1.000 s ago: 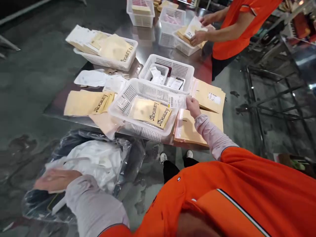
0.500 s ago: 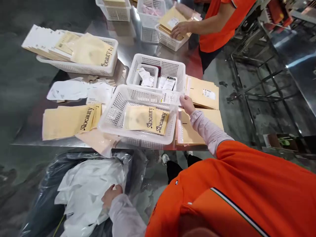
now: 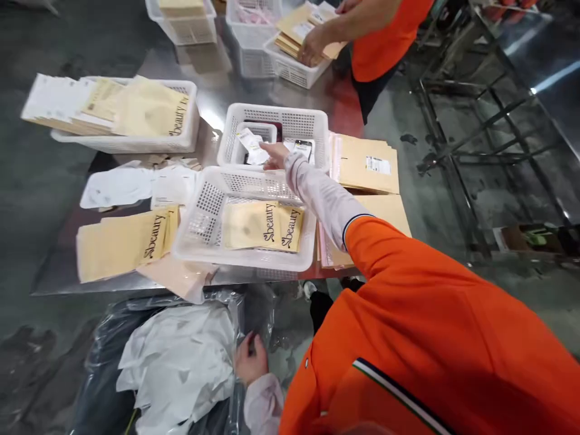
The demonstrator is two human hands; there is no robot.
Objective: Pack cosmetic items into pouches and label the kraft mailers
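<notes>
Crumpled white paper slip point(image 3: 249, 147) lies tilted across a small white inner tray point(image 3: 270, 134), which sits inside a white mesh basket point(image 3: 276, 110) on the steel surface point(image 3: 212, 115). The slip is creased, and any printing on it is too small to read. The right hand point(image 3: 274, 156) reaches over the rim of a nearer white basket point(image 3: 244, 260), fingers extended and loosely together, fingertips just beside the slip, gripping nothing. That nearer basket holds cream padded envelopes point(image 3: 263, 226) printed "Sbeauty". Near the person, below the surface's edge, the left hand point(image 3: 251, 359) is curled closed on the edge of a clear plastic bag point(image 3: 240, 320) filled with white plastic sheets point(image 3: 176, 362). At the far side, a co-worker's hand point(image 3: 313, 47) rests on a stack of envelopes point(image 3: 294, 36) in another basket.
</notes>
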